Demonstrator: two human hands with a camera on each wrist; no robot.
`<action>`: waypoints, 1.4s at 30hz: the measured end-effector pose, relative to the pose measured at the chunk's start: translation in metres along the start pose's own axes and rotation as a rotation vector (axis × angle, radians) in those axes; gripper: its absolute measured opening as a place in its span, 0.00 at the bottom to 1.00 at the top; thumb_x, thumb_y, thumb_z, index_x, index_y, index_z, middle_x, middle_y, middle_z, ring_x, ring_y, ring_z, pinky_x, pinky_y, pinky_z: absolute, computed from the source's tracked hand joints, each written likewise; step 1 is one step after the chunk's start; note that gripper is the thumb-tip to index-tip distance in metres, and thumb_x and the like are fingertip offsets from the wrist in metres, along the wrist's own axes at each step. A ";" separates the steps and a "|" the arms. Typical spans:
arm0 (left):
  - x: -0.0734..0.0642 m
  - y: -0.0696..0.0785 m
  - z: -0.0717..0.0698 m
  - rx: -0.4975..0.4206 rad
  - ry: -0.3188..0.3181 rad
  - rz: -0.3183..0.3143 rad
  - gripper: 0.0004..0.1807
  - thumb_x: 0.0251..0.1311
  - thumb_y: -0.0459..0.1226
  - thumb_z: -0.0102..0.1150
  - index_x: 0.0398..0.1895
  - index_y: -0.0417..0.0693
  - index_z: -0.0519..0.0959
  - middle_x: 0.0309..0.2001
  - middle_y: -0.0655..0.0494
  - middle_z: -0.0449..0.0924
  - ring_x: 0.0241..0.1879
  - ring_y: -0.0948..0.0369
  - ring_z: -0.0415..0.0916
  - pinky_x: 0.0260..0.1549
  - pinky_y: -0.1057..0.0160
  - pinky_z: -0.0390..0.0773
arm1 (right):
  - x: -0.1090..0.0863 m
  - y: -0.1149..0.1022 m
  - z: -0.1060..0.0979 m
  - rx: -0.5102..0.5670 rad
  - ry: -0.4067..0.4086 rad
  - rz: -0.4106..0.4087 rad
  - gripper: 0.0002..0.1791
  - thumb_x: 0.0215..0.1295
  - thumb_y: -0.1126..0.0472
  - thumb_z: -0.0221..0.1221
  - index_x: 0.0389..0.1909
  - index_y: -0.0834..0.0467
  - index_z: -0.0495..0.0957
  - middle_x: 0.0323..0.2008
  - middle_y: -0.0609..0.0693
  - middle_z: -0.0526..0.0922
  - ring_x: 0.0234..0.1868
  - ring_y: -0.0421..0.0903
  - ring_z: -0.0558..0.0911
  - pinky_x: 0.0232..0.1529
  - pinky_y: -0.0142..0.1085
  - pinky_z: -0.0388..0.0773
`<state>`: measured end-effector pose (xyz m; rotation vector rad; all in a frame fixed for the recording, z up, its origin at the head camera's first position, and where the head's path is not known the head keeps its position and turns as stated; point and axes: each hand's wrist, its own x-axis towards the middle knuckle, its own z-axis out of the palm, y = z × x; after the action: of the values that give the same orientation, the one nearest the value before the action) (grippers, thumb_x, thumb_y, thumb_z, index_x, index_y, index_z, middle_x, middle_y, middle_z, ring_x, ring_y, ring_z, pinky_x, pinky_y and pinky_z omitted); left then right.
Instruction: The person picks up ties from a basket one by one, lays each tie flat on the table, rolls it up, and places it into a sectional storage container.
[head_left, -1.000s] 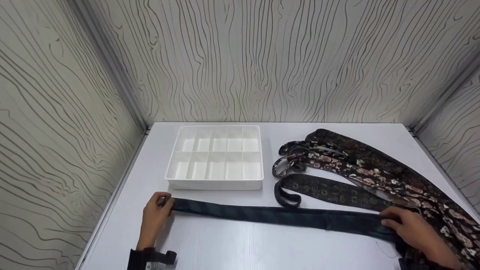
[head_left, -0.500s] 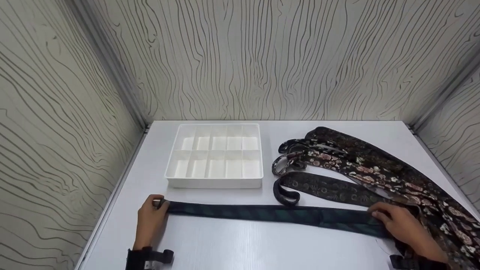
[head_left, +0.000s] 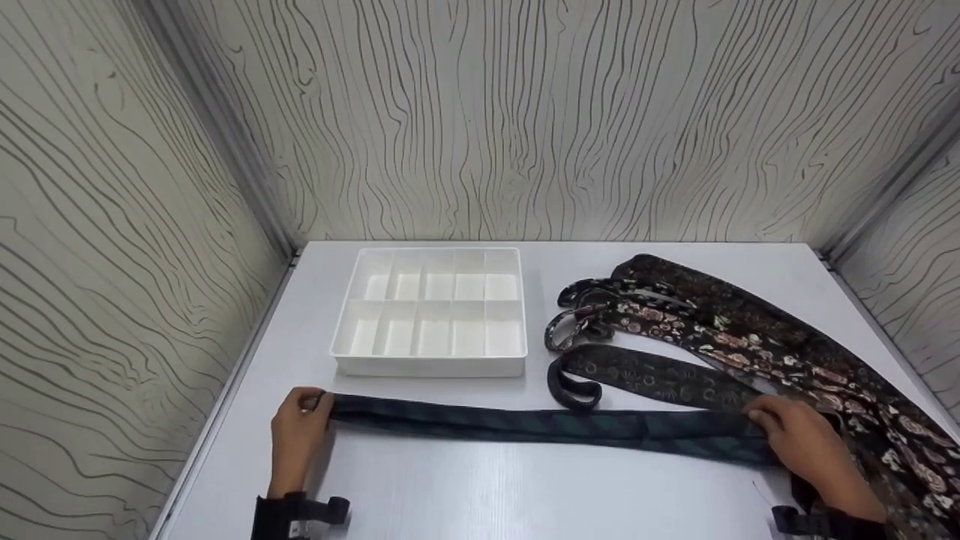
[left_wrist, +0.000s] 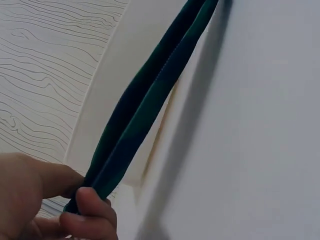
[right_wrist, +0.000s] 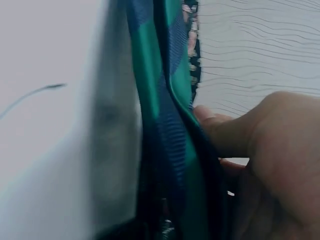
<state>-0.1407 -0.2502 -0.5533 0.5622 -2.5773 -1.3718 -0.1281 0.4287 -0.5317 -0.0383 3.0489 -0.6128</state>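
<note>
A green and navy striped necktie [head_left: 525,424] stretches across the front of the table between both hands. At its narrow left end, my left hand [head_left: 300,431] pinches the cloth between thumb and fingers. My right hand [head_left: 806,446] grips the wider part by its upper edge. In the left wrist view the necktie [left_wrist: 145,105] runs lengthwise folded, its shadow falling on the white surface. The right wrist view shows the necktie's [right_wrist: 172,130] stripes close up, with the thumb against one edge and the other fingers partly hidden behind the cloth.
A white divided box [head_left: 431,367] stands behind the necktie, left of centre. Dark patterned neckties, one floral [head_left: 735,349] and one dark grey-green [head_left: 645,379], lie fanned out at the right, their ends looped. Wood-grain panels [head_left: 480,127] enclose the table [head_left: 465,495].
The right hand has shifted a little left along the necktie and slightly up. The left hand has moved slightly left, still pinching its end.
</note>
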 end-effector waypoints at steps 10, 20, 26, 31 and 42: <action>0.001 -0.003 0.005 0.025 -0.074 -0.002 0.20 0.72 0.38 0.60 0.57 0.30 0.78 0.50 0.35 0.84 0.47 0.48 0.84 0.43 0.60 0.78 | -0.001 -0.005 0.010 -0.082 0.047 -0.025 0.05 0.67 0.68 0.67 0.42 0.59 0.85 0.38 0.57 0.85 0.43 0.64 0.80 0.45 0.64 0.74; 0.001 -0.001 0.013 0.060 -0.033 0.031 0.19 0.60 0.32 0.69 0.49 0.30 0.75 0.44 0.35 0.81 0.47 0.44 0.81 0.42 0.57 0.76 | 0.007 -0.086 0.022 0.026 0.125 -0.173 0.07 0.65 0.68 0.69 0.40 0.53 0.86 0.40 0.47 0.85 0.39 0.45 0.83 0.40 0.42 0.82; -0.003 0.007 0.021 0.080 0.002 0.098 0.12 0.59 0.26 0.67 0.44 0.34 0.76 0.40 0.39 0.80 0.42 0.47 0.79 0.38 0.58 0.75 | 0.010 -0.149 0.049 0.085 0.005 -0.387 0.10 0.66 0.66 0.70 0.40 0.46 0.86 0.39 0.36 0.85 0.37 0.32 0.82 0.40 0.35 0.83; -0.008 0.012 0.028 0.106 0.010 0.124 0.10 0.61 0.28 0.64 0.44 0.38 0.77 0.40 0.43 0.77 0.39 0.51 0.77 0.35 0.59 0.74 | 0.015 -0.175 0.074 0.114 -0.112 -0.520 0.08 0.69 0.60 0.68 0.46 0.47 0.87 0.41 0.38 0.88 0.41 0.36 0.85 0.43 0.40 0.85; -0.016 0.018 0.037 0.166 0.003 0.201 0.05 0.70 0.35 0.61 0.41 0.43 0.84 0.39 0.48 0.76 0.36 0.57 0.76 0.33 0.63 0.73 | 0.024 -0.183 0.096 0.046 -0.065 -0.495 0.10 0.65 0.56 0.73 0.45 0.46 0.85 0.36 0.36 0.77 0.34 0.33 0.74 0.32 0.33 0.72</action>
<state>-0.1421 -0.2059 -0.5591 0.3166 -2.6761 -1.1003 -0.1452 0.2224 -0.5498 -0.8108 2.9603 -0.6808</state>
